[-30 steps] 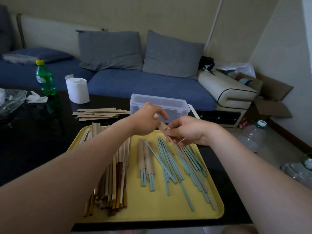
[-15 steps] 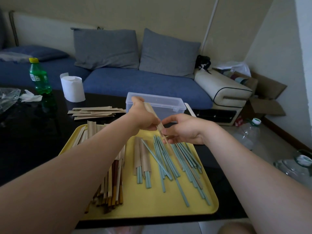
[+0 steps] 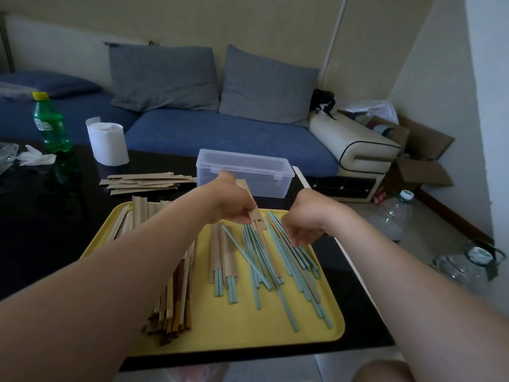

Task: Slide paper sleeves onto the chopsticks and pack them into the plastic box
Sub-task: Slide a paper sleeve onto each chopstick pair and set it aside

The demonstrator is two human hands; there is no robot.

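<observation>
no text can be read anywhere: the green bottle (image 3: 51, 124) carries a small white label too blurred to make out, and the plastic box (image 3: 243, 172) and paper sleeves (image 3: 146, 182) show no print.

The tabletop (image 3: 41, 216) is black and glossy. The tray (image 3: 248, 332) looks like smooth matt yellow plastic. The box (image 3: 264, 175) is clear plastic, the sleeves (image 3: 143, 181) matt brown paper, and the sofa cushions (image 3: 162, 75) are grey woven cloth.
</observation>
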